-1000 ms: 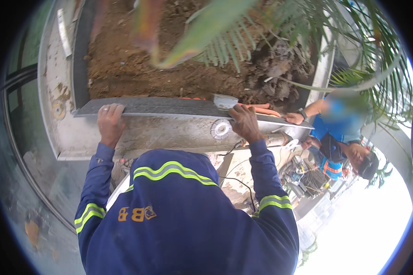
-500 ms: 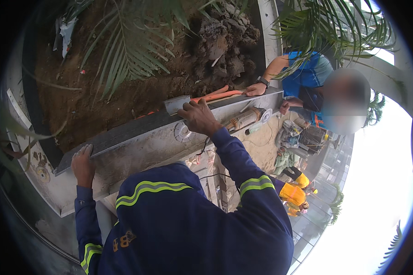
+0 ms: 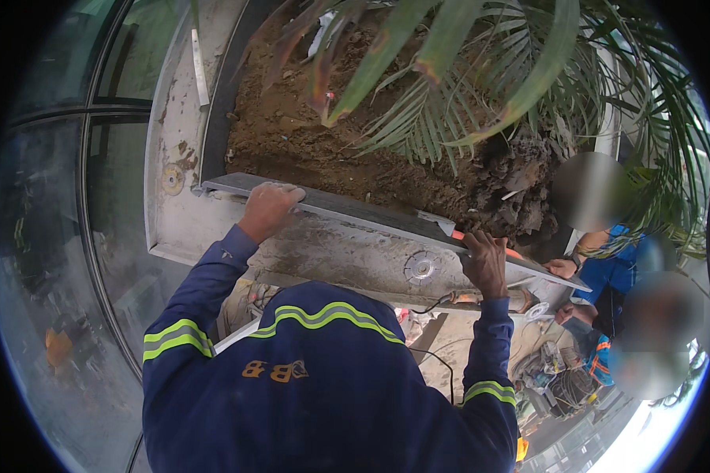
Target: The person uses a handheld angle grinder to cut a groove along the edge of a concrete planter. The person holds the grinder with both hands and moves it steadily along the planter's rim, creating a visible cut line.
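One grey slab [image 3: 355, 210] ran between soil [image 3: 268, 154] and concrete ledge [image 3: 331, 248]. Left hand [image 3: 270, 211] and right hand [image 3: 487, 266] each had fingers bent closed over its edge. Matched, level pressure alongside the co-worker's hand [image 3: 562, 268] seemed best.

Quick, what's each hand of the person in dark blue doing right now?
Left hand: closed over the dark slab near its left end.
Right hand: closed on the same slab, toward its right end.

Palm fronds [image 3: 541, 69] overhang the soil [image 3: 355, 164]; the slab [image 3: 371, 215] offers free passage mid-length.
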{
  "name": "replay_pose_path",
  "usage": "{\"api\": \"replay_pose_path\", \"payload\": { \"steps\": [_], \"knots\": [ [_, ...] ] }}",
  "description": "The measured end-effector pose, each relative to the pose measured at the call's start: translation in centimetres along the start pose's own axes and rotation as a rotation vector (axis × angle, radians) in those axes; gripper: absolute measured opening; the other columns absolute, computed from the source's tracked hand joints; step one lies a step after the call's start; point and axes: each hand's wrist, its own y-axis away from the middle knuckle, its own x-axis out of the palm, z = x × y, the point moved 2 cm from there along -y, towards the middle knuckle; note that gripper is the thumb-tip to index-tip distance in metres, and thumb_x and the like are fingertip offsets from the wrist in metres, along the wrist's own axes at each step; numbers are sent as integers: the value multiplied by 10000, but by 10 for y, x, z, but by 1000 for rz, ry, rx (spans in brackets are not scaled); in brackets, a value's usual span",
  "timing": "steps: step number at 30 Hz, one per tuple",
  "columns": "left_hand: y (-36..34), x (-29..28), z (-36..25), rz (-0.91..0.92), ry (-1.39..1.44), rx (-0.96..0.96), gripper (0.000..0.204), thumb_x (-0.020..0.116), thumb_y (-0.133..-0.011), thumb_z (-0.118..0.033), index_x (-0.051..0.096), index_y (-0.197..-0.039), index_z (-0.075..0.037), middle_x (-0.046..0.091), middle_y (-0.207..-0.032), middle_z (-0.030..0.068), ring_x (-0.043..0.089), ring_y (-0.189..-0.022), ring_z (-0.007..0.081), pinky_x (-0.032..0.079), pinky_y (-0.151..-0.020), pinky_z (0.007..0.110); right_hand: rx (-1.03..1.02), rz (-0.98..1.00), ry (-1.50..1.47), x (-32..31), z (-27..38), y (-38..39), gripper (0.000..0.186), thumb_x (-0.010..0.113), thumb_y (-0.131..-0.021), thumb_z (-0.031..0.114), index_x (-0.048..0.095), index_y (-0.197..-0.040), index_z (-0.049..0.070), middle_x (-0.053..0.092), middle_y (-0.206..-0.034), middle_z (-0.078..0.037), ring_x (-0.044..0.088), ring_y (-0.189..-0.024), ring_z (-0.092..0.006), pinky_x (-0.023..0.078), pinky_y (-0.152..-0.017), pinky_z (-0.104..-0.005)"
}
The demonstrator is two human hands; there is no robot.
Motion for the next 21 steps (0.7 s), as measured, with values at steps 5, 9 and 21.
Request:
{"api": "replay_pose_path", "payload": {
  "steps": [5, 9, 21],
  "knots": [
    [-47, -10, -10, 75, -13, 31, 206, 736, -788, -163, 680, -987, -152, 706, -896, 68, 697, -872, 322, 518, -731, 477, 78, 12, 15, -25, -25, -11, 263, 795, -741, 168, 646, -954, 124, 653, -913, -71, 649, -928, -305, 405, -784, -445],
    [-103, -17, -7, -44, -104, 105, 303, 765, -775, -237, 705, -1069, -191, 699, -900, 68, 698, -912, 300, 513, -758, 463, 53, -55, -17, -36, -56, -30, 240, 740, -773, 136, 658, -996, 108, 681, -901, -109, 667, -891, -358, 446, -759, -481],
    [-237, -8, 33, -173, -64, -29, 158, 695, -828, -204, 770, -967, -186, 731, -870, 98, 718, -917, 277, 549, -897, 455, 203, 67, 20, -22, -131, -124, 469, 769, -811, 241, 668, -1252, 115, 735, -1053, -199, 696, -1010, -408, 532, -847, -489]
  ]
}}
